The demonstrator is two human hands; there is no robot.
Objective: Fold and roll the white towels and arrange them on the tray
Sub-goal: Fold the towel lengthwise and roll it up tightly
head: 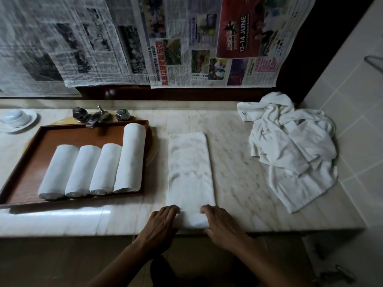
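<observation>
A white towel (189, 168) folded into a long narrow strip lies on the marble counter, running away from me. Its near end is curled into a small roll at the counter's front edge. My left hand (160, 223) grips the roll's left end and my right hand (219, 222) grips its right end, fingers curled over the top. To the left, a brown wooden tray (27, 183) holds several rolled white towels (93, 170) side by side; the rightmost roll is longer. A heap of unfolded white towels (290, 146) lies at the right.
A faucet with two knobs (97, 116) stands behind the tray, over a sink the tray covers. A white dish (17, 119) sits at the far left. Newspapers (186, 42) hang on the back wall. A tiled wall (352, 90) bounds the counter on the right.
</observation>
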